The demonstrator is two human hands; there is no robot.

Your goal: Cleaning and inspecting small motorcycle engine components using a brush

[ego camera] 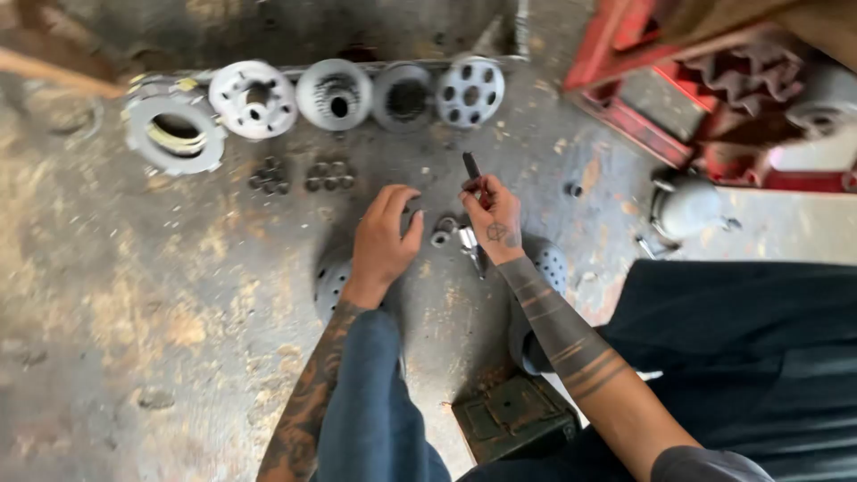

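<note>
Crouching over the stained concrete floor [161, 303], the person had the right hand [494, 221] pinched shut on a slim dark tool [471, 167], held near its lower end. The left hand [384, 239] hung with fingers spread and empty over small metal rings [442, 230]. Those rings looked hard, light and likely oily, so best pinched by their rims. Machined discs [339, 94] lined the floor's far edge.

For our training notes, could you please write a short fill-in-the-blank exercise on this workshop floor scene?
1. The right hand holds a thin dark ___.
2. The row of round metal parts along the top numbers ___.
3. The left hand rests on a round ___ part.
4. The red frame stands at the upper ___.

Missing words: tool; five; perforated; right
</note>
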